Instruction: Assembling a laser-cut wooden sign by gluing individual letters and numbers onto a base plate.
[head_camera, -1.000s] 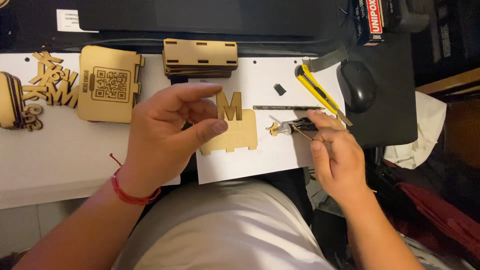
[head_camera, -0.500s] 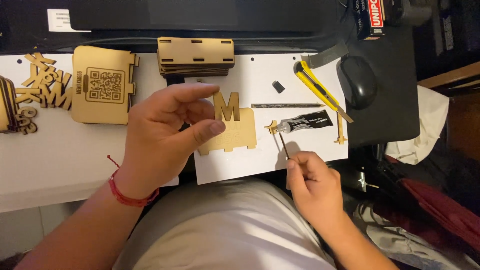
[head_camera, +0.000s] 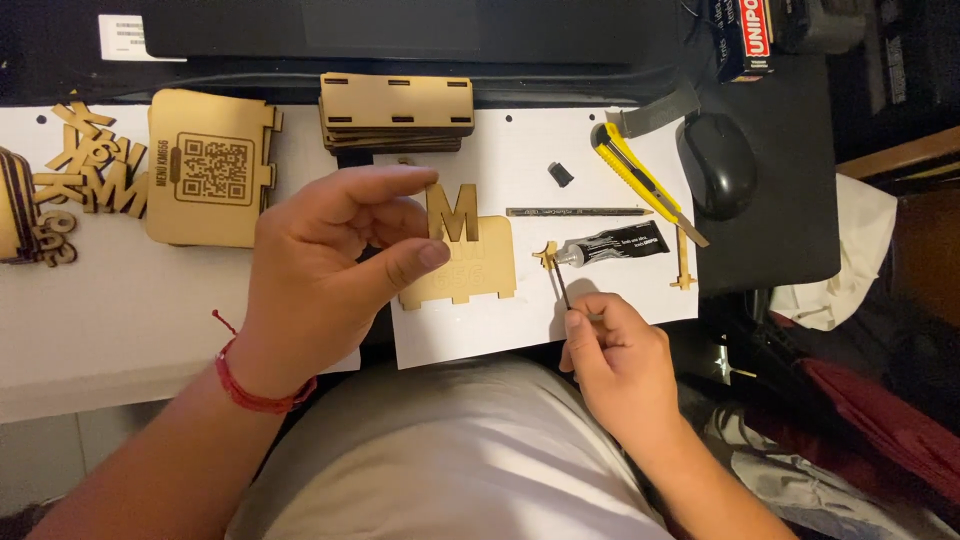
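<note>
My left hand (head_camera: 325, 270) pinches a small wooden letter piece (head_camera: 453, 212) upright between thumb and forefinger, above a flat wooden panel (head_camera: 470, 270) lying on white paper (head_camera: 520, 160). My right hand (head_camera: 615, 355) holds a thin dark stick (head_camera: 561, 288), its tip near the nozzle of a black glue tube (head_camera: 615, 245) lying on the paper. A small wooden bit (head_camera: 546, 253) lies beside that nozzle.
A yellow utility knife (head_camera: 640, 180), a pencil (head_camera: 578, 212) and a small black cap (head_camera: 561, 174) lie on the paper. Stacked wooden panels (head_camera: 397, 110), an engraved wooden panel (head_camera: 210, 180) and loose wooden letters (head_camera: 90, 170) sit to the left. A black mouse (head_camera: 716, 163) rests at right.
My right hand let go of the glue tube, drew back toward my body and now holds the thin stick. My left hand kept the letter piece nearly still.
</note>
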